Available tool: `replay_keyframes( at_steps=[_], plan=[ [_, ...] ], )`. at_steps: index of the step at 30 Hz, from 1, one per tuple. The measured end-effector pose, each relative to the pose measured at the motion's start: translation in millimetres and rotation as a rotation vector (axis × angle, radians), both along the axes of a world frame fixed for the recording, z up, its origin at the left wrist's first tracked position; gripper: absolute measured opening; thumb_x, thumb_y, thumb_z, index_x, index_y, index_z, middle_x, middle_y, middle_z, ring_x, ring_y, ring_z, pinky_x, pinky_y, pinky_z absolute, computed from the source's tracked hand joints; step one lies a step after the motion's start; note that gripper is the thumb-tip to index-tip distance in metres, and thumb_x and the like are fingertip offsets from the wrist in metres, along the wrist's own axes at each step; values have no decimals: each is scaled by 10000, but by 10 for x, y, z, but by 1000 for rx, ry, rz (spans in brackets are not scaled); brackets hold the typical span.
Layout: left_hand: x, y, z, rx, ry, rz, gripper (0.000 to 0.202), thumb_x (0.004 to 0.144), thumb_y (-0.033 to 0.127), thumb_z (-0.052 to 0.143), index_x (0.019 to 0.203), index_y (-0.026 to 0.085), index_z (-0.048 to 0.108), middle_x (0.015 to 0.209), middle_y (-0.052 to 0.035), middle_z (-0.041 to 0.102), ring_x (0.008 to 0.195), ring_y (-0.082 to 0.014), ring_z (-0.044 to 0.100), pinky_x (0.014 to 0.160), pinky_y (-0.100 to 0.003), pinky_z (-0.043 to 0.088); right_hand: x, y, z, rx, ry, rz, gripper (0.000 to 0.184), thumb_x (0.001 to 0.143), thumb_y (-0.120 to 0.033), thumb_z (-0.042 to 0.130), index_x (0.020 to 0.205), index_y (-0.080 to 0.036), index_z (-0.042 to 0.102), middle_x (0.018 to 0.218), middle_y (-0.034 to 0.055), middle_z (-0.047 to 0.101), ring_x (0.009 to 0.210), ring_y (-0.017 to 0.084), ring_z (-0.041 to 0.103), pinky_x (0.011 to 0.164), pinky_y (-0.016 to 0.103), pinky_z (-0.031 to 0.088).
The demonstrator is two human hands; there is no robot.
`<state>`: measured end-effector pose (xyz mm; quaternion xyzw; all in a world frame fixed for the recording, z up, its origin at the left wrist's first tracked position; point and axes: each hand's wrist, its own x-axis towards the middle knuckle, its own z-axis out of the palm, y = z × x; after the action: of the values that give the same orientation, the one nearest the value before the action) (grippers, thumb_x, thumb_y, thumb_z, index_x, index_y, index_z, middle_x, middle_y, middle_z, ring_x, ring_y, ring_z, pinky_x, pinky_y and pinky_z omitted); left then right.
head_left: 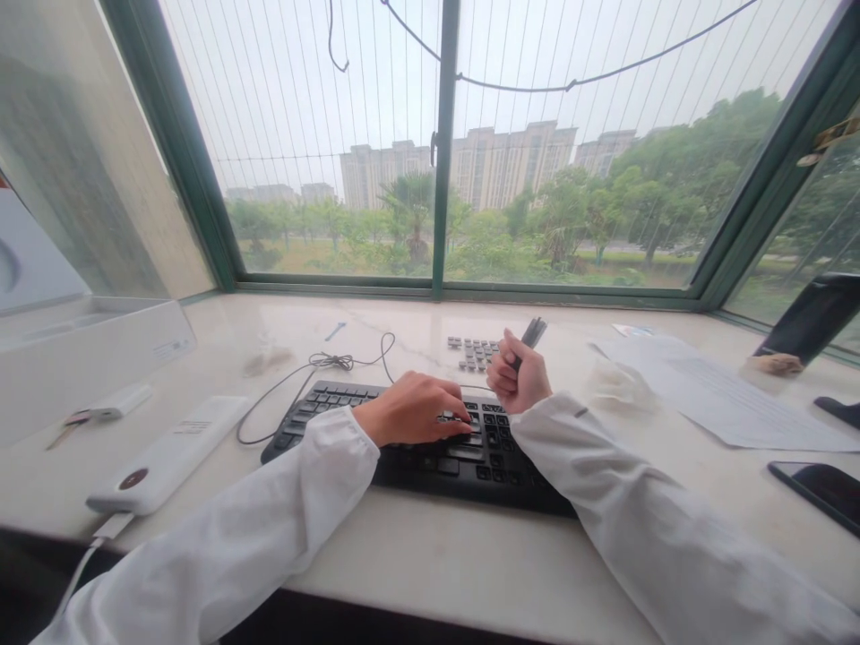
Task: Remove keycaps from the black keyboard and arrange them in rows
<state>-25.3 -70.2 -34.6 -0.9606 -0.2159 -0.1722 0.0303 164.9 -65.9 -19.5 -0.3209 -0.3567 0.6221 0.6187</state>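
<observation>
Keyboard (423,468) lay flat on the desk (430,546), within reach of both hands. Left hand (413,408) rested across it, perhaps steadying it; thumb and fingertips at the keys, whether pinching one I couldn't tell. Right hand (517,372) stood near its far edge, fist closed round a dark slim tool (535,331), end jutting up, seemingly kept handy. Beyond, loose keycaps (476,352) sat in rows, probably to preserve order. Cable (329,360) lay bundled, likely to limit tangling.
</observation>
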Motion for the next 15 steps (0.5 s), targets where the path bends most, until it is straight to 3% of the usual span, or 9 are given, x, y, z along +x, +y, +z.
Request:
replay_keyframes(
  at_steps=[6,10,15],
  plan=[
    [-3,3,17,-11,11,0,226,900,411,553,954,280,728,930,19,705,747,-112,648,607,-221,394,-199,-142,0,-52,55,-137,510,838,-478,559,550,-218,229,348,-108,199,305,44,105,298,195,73],
    [4,4,28,-20,22,0,205,894,382,565,950,270,727,925,18,705,744,-117,647,613,-216,398,-329,-178,-88,-108,-73,-225,505,829,-426,563,520,-227,217,335,-106,192,291,39,129,286,194,84],
    [10,5,27,-30,26,-9,206,894,369,563,952,261,728,916,2,700,748,-122,648,624,-212,415,-350,-167,-177,-66,-162,-324,497,779,-430,605,505,-235,239,340,-104,202,294,40,147,277,197,101]
  ],
)
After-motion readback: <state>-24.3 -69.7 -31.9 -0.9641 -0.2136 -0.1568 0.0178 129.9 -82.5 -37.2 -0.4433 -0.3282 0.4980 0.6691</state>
